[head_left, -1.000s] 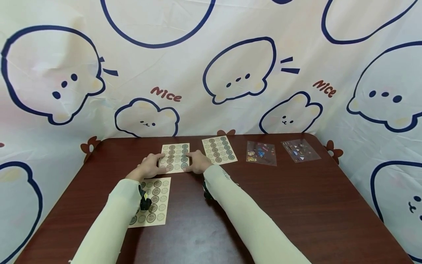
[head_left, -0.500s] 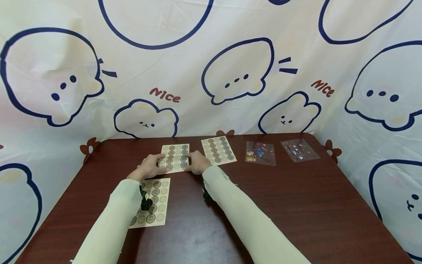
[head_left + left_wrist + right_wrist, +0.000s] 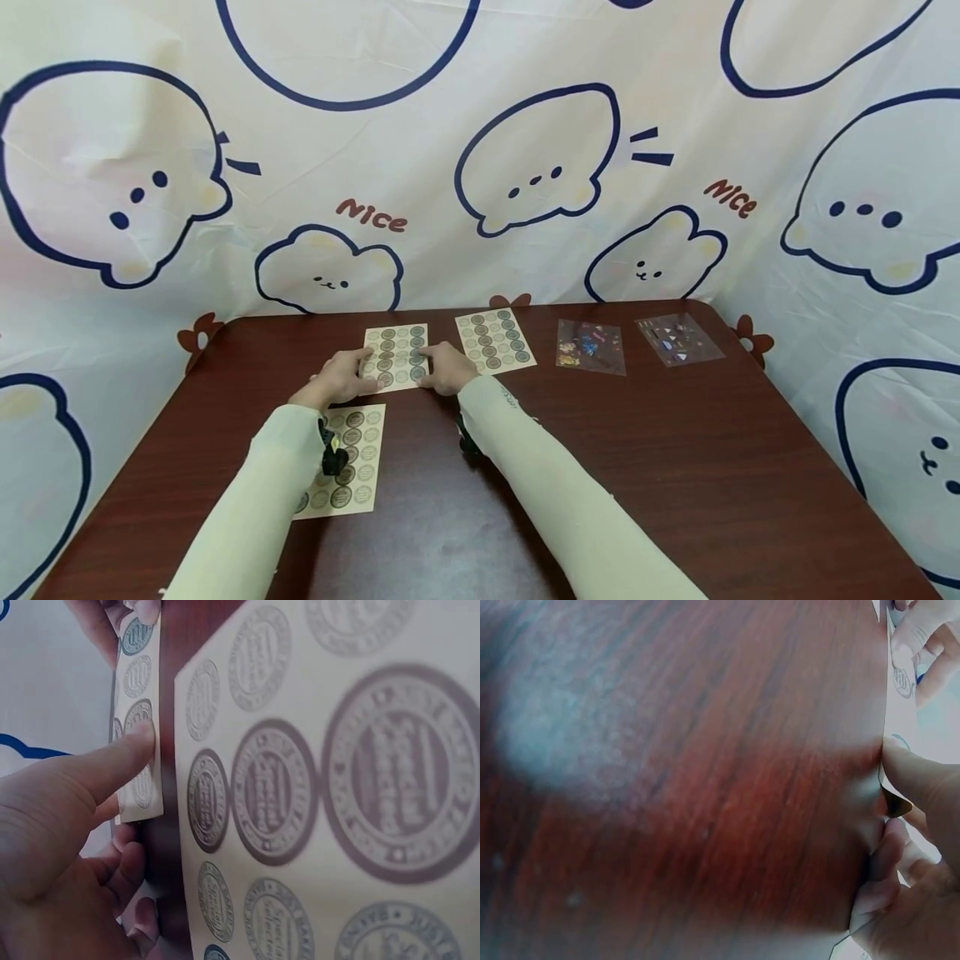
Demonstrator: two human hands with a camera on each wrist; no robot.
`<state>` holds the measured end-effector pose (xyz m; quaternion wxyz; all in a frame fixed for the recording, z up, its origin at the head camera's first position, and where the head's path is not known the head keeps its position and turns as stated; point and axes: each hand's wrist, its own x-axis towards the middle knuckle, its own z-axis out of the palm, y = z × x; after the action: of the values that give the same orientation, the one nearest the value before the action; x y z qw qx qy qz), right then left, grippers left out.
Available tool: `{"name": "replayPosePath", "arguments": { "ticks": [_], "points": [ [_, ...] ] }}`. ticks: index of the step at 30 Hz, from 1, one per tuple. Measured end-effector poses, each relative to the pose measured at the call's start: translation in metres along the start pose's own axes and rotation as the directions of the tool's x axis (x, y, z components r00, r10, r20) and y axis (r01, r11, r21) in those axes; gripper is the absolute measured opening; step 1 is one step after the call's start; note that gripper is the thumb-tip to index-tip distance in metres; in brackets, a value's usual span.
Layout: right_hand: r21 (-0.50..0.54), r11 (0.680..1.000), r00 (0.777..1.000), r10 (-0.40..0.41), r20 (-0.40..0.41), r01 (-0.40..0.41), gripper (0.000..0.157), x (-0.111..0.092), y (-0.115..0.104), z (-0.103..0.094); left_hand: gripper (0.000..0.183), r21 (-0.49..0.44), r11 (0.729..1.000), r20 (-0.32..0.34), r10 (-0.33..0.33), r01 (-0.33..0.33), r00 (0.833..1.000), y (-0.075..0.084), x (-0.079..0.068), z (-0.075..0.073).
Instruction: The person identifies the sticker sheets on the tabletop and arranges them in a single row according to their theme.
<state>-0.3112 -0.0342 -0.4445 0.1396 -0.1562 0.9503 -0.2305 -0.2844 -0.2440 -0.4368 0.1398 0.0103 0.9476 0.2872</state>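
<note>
A cream sheet of round stickers [image 3: 396, 354] lies toward the back of the table, its rows of circles alternating brown, pale and blue-green. My left hand [image 3: 339, 379] grips its left edge; in the left wrist view the thumb [image 3: 124, 757] presses on top, with other fingers curled at the side. The right hand [image 3: 448, 369] holds the opposite edge, thumb near the front corner. That corner [image 3: 896, 801] bends upward in the right wrist view. Beneath my left forearm is a second sticker sheet [image 3: 363, 458], partly covered by the sleeve and wrist camera.
A third sticker sheet [image 3: 495, 342] lies tilted just right of my right hand. Farther right are a clear bag of small colourful pieces [image 3: 590, 347] and another clear bag with small shapes [image 3: 678, 340]. The dark wooden table [image 3: 637, 467] backs onto a printed cloth [image 3: 525, 50].
The hands and the sheet between them keep their places. Only the head view has shifted very slightly.
</note>
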Motion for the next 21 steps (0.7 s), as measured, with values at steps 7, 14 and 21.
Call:
{"name": "replayPosePath", "arguments": {
  "ticks": [7,14,21],
  "points": [
    [0.012,1.0,1.0,-0.022,-0.01,0.022,0.06,0.0004,0.0002,0.0002,0.08,0.013,1.0,-0.002,-0.008,0.008,1.0,-0.0002,-0.0005,0.001],
    [0.059,0.998,1.0,-0.026,-0.014,0.026,0.06,0.0018,0.0032,0.0032,0.079,0.032,0.999,-0.014,-0.022,0.022,1.0,-0.0007,-0.0008,0.0037],
    [0.187,0.982,1.0,-0.012,-0.018,0.015,0.064,0.0027,0.0022,0.0018,0.079,0.011,0.999,-0.022,-0.045,0.045,0.999,-0.0013,-0.0005,0.0041]
  ]
}}
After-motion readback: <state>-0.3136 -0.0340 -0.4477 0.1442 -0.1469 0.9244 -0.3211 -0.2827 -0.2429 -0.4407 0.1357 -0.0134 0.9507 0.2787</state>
